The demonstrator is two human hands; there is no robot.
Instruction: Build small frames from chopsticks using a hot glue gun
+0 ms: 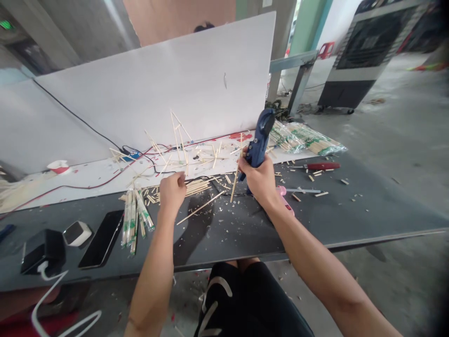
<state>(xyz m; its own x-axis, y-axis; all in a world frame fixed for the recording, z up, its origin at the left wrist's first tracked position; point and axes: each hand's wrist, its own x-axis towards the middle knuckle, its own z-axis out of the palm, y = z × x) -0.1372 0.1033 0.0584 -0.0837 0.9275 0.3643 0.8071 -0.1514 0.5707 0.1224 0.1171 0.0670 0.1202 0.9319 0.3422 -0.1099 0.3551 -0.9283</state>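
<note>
My right hand (258, 180) is wrapped round the grip of a blue glue gun (261, 138), held upright over the dark table (351, 210). A thin wooden stick (236, 177) stands tilted just left of that hand, and I cannot tell whether the fingers touch it. My left hand (172, 191) is curled into a loose fist above a scatter of wooden sticks (196, 187); what the fingers pinch, if anything, is hidden. A small frame of glued sticks (178, 135) stands behind, near the white board (157, 89).
Wrapped stick bundles lie at left (135, 220) and back right (305, 138). A black phone (101, 238), a white box (77, 233) and a black charger (44, 250) sit at the left front. A red-handled tool (321, 166) and a pink tool (285, 196) lie right. Red and black wires (87, 185) cross the white sheet.
</note>
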